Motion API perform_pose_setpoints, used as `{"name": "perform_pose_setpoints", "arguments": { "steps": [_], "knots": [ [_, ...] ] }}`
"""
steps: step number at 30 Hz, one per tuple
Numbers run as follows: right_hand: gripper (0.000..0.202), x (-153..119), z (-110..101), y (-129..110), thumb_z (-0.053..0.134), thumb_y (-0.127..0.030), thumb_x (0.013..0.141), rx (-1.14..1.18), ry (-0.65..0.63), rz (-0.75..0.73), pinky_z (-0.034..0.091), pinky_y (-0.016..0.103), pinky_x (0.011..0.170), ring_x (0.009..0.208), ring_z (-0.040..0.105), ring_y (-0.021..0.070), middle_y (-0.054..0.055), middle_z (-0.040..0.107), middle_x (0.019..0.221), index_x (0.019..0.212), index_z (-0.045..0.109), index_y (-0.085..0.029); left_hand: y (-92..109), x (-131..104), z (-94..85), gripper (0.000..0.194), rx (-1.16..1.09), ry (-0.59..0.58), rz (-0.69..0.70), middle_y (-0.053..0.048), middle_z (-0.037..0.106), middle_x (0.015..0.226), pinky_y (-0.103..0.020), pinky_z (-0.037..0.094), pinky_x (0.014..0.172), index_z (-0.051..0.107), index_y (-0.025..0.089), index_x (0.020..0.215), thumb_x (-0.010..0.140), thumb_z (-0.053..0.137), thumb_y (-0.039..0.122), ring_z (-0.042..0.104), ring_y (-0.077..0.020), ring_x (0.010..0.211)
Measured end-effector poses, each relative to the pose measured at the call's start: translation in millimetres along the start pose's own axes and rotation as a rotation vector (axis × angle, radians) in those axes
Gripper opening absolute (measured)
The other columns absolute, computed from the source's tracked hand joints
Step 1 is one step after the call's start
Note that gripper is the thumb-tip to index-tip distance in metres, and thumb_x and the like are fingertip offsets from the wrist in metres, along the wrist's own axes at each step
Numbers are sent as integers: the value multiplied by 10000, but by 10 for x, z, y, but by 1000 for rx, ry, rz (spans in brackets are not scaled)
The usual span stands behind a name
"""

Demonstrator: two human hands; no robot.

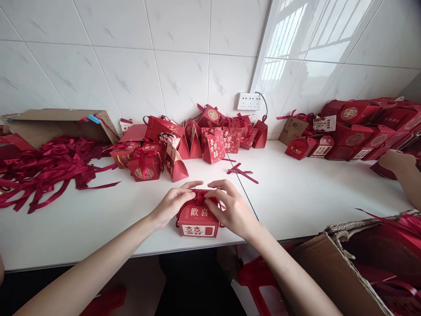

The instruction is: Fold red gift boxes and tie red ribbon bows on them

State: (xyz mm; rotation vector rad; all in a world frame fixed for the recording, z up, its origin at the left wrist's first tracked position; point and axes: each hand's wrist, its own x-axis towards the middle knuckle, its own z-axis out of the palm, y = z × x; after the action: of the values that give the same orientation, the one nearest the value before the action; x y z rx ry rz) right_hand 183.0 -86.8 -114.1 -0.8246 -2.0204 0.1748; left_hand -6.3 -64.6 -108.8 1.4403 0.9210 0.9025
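Smooth printed card forms the red box (pixel 198 223) I handle on a smooth white tabletop (pixel 292 188), with satin-like ribbons (pixel 62 164) shining softly nearby. Glossy wall tiles (pixel 125 74) face me; rough, torn corrugated cardboard edges my right-hand carton (pixel 329 267), near a plastic stool (pixel 255 276).

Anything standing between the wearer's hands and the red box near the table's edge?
Nothing visible does: the left hand and right hand are both at the top of the red box, by its ribbon.
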Motion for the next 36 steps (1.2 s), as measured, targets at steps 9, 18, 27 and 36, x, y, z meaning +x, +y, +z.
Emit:
{"name": "perform_pose_setpoints", "arguments": {
  "steps": [9, 18, 27, 36],
  "knots": [
    [161, 14, 46, -2, 508, -141, 891, -214, 16, -83, 494, 338, 705, 762, 549, 178, 83, 603, 885, 787, 627, -169, 56, -31, -29, 324, 216, -23, 62, -82, 451, 1400, -370, 447, 948, 640, 153, 613, 825, 501, 355, 441, -307, 1243],
    [177, -14, -235, 48, 499, -123, 896, -366, -126, -161, 415, 319, 706, 746, 497, 169, 73, 581, 868, 797, 640, -162, 155, -126, -186, 355, 796, 153, 243, -69, 584, 1027, -293, 495, 732, 593, 186, 587, 838, 425, 374, 563, -220, 963],
    [127, -62, -339, -46, 490, -259, 912, -238, -206, 52, 402, 281, 690, 680, 536, 150, 46, 606, 801, 944, 570, -167, 193, -320, -57, 121, 899, 223, 361, 9, 513, 775, -221, 434, 558, 563, 195, 788, 809, 496, 294, 493, -96, 584],
    [443, 18, -135, -222, 478, -550, 843, -49, -293, 636, 280, 247, 477, 454, 386, 114, -23, 482, 497, 566, 374, -221, 340, -403, 93, 159, 935, 121, 105, 65, 513, 574, -210, 367, 486, 476, 227, 773, 854, 426, 354, 465, -98, 446]
  ]
}}
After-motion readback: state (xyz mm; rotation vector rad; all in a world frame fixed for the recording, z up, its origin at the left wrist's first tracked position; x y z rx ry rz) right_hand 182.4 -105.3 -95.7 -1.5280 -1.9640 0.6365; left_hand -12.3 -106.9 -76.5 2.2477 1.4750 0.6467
